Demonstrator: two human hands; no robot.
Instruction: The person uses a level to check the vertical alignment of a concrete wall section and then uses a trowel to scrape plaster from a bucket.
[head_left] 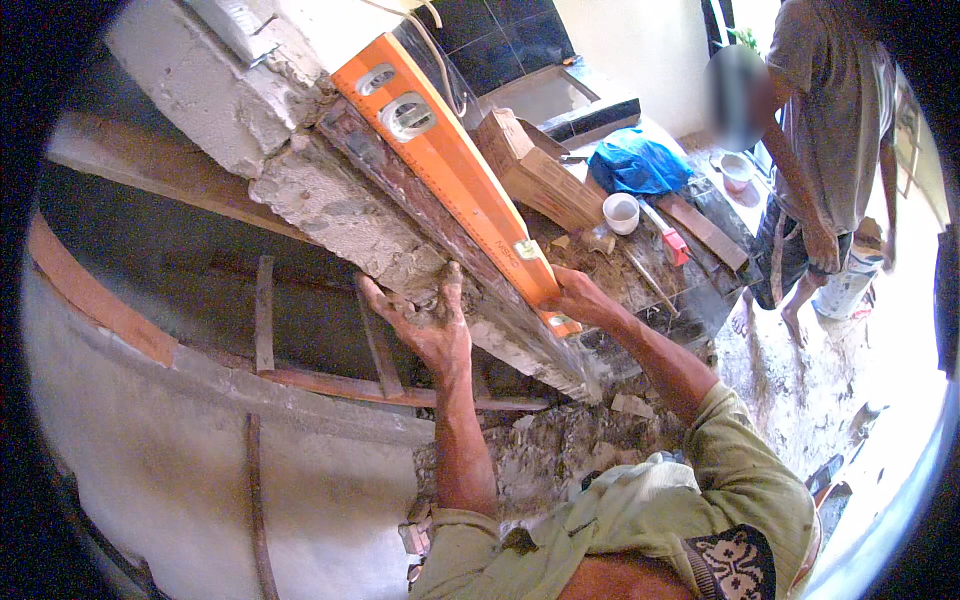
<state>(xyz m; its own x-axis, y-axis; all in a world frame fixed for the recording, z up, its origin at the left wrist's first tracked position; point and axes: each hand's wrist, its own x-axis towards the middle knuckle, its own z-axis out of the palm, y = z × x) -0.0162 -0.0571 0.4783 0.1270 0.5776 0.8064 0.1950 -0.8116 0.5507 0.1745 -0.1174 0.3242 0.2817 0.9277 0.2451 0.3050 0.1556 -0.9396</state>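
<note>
One orange lvl (460, 190) slants up-L from R hand (580, 297), prob. gripped there.

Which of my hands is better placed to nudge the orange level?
Probably your right hand: it holds the level near its lower end. Your left hand is spread at the rough edge of the beam, apart from the level.

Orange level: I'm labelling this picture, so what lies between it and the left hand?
In the head view, rough grey concrete and a dark, mottled strip lie between the left hand and the orange level.
</note>
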